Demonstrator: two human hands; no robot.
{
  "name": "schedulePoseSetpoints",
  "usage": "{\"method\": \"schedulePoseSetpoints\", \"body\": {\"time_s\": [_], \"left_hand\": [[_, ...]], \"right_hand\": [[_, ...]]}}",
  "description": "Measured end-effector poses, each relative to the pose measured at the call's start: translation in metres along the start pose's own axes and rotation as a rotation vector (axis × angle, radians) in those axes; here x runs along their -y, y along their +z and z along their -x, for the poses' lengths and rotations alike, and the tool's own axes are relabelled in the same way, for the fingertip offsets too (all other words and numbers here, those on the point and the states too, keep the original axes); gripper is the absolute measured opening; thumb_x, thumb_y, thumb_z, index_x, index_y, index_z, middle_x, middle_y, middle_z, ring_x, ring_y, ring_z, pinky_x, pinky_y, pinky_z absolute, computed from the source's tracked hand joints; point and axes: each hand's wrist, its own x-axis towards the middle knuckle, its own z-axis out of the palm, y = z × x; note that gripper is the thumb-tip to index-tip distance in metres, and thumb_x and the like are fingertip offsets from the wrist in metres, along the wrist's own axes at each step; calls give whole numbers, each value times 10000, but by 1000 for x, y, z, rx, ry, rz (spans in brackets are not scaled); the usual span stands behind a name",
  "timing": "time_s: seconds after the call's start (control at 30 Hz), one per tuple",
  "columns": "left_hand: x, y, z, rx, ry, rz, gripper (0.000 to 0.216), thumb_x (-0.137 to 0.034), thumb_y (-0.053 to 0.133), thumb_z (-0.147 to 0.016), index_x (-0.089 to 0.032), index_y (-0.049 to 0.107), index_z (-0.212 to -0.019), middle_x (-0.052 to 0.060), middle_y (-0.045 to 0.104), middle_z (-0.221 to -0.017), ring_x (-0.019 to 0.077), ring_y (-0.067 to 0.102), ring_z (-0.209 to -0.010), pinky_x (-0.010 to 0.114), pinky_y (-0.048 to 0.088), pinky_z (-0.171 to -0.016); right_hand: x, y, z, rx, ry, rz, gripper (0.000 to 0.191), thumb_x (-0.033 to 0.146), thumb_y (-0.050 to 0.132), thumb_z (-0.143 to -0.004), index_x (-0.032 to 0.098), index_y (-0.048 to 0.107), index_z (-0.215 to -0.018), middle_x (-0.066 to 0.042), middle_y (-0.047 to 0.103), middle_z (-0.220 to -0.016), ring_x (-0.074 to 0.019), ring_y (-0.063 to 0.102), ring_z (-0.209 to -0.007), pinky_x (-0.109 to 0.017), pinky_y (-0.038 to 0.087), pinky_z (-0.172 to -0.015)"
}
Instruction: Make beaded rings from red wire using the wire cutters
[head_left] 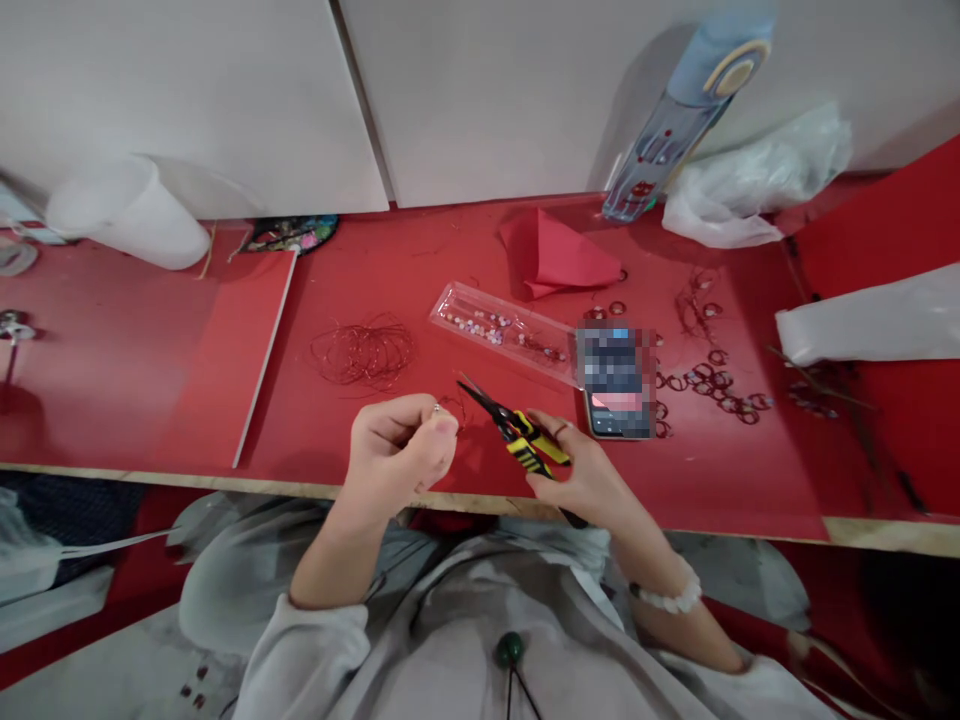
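Pliers [521, 432] with yellow and black handles and thin dark jaws are in the right hand [581, 475], over the front edge of the red bench [150, 370], their tips pointing up and to the left toward the left hand [401, 445].

No brand or writing can be read anywhere; the phone screen is blurred.

From the left: one white roll [131, 212] of soft sheet lies on its side near the wall. Next to it is one round dark piece with colourful pattern [294, 233]. One loose coil of thin red wire [364, 352] lies flat on the bench, just behind the left hand. The left hand is clenched, thumb and fingers pinching a small piece of red wire [450, 407] with something tiny and shiny at the fingertips; what it is I cannot tell. One long clear plastic tray [506, 328] holds many small pale beads. Behind it sits one folded red cloth [559, 255]. One phone [616, 385] lies flat, touching the tray end. The right hand grasps the pliers' handles. To the right are many small red wire rings [712, 385], too many to count, and one crumpled clear plastic bag [757, 180] by the wall.
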Motion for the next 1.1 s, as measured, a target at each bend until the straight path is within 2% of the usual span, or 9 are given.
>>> {"method": "schedulePoseSetpoints", "body": {"time_s": [0.07,0.2,0.33,0.53,0.63,0.73,0.93,1.1], "left_hand": [[1,2,0,-5,-4,19,456,-211,624,-899,-187,396,-505,-76,293,-414,32,255,-369,213,165,-409],[6,7,-2,35,-45,10,462,-271,650,-896,-190,407,-512,-71,316,-410,34,268,-365,210,159,-405],[9,12,-5,158,-100,-3,447,-306,662,-886,-189,427,-524,-63,363,-396,37,288,-367,197,178,-402],[6,15,-9,188,-112,-43,419,-308,619,-908,-186,461,-539,-53,407,-416,44,319,-383,203,201,-409],[3,18,-12,196,-91,-63,432,-305,601,-918,-195,430,-536,-53,397,-421,48,321,-386,215,220,-407],[0,21,-16,201,-67,-90,429,-299,616,-900,-206,389,-548,-62,368,-442,43,291,-395,216,206,-399],[-3,21,-20,280,-109,-123,410,-258,563,-894,-204,339,-555,-62,307,-510,30,263,-419,208,145,-394],[-3,21,-19,262,-117,-160,392,-228,553,-875,-202,337,-549,-61,315,-496,33,281,-419,206,148,-388]], "right_hand": [[0,-2,13,8,-92,-164,715,191,655,-699,212,540,-1405,-130,663,-1337,-279,681,-1219,-410,555,-1043],[7,4,26,-84,-259,-270,510,78,563,-711,244,592,-1193,-77,689,-1126,-237,692,-1103,-402,534,-1037],[13,10,21,7,-348,-254,406,124,601,-763,222,590,-1156,-103,713,-1070,-244,704,-966,-382,582,-904],[11,13,15,-3,-279,-192,315,203,639,-744,208,617,-1058,-74,750,-939,-203,690,-756,-316,583,-721],[13,13,14,-6,-259,-185,234,214,630,-733,211,625,-966,-62,749,-868,-186,663,-680,-296,565,-645],[16,11,12,-6,-258,-190,210,216,639,-721,215,624,-931,-49,741,-830,-179,658,-653,-284,558,-613],[22,7,7,7,-290,-254,159,222,656,-726,212,626,-882,-33,721,-775,-169,648,-627,-268,541,-581],[26,6,7,46,-248,-287,189,219,668,-720,198,662,-908,-35,744,-807,-160,655,-651,-257,543,-603]]}}
